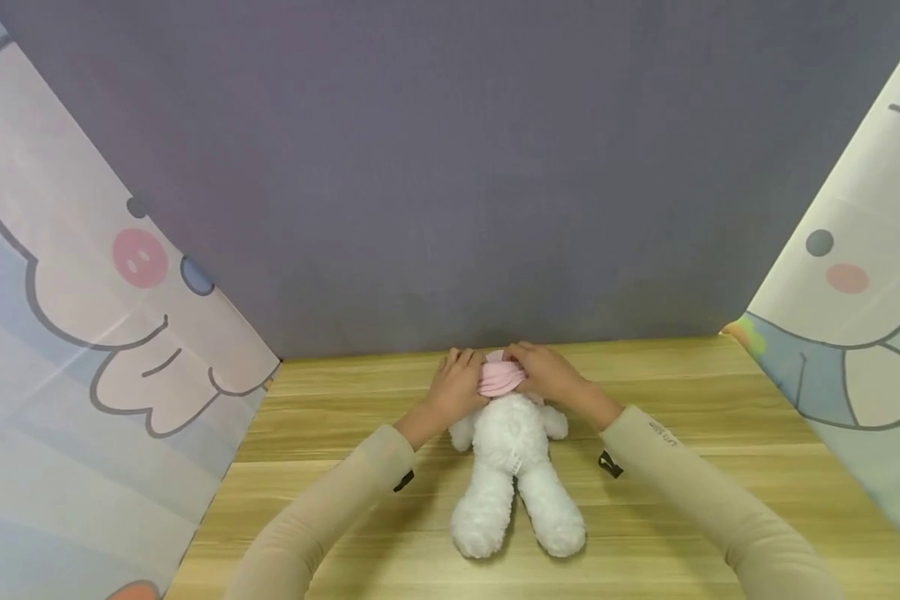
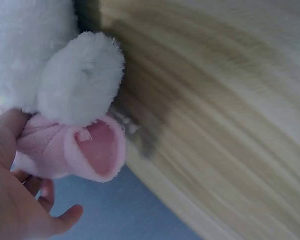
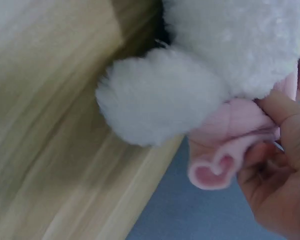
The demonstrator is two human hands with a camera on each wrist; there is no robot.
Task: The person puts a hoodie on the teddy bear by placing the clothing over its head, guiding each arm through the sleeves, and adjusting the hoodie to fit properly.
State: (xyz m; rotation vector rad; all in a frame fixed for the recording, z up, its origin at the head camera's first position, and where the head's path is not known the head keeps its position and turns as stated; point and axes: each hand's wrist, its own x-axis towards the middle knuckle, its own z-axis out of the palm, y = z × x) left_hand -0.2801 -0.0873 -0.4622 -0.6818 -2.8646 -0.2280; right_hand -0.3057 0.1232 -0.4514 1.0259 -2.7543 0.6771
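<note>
A white plush toy (image 1: 513, 437) lies on the wooden table, its two legs pointing toward me and its short arms out to the sides. At its upper end is a bunched pink doll garment (image 1: 501, 378), which covers that part of the toy. My left hand (image 1: 459, 383) grips the garment's left side, thumb on the near side. A round sleeve-like opening (image 2: 101, 152) of the cloth hangs beside the plush arm (image 2: 82, 80). My right hand (image 1: 546, 372) pinches the garment's right side, where a folded cloth edge (image 3: 215, 175) shows below the other plush arm (image 3: 157, 97).
The wooden table (image 1: 330, 500) ends just beyond the hands at a plain grey wall panel (image 1: 450, 183). Printed cartoon cloths stand at the left (image 1: 60, 250) and right (image 1: 870, 275). Black strap ends (image 1: 610, 464) hang from the wrists.
</note>
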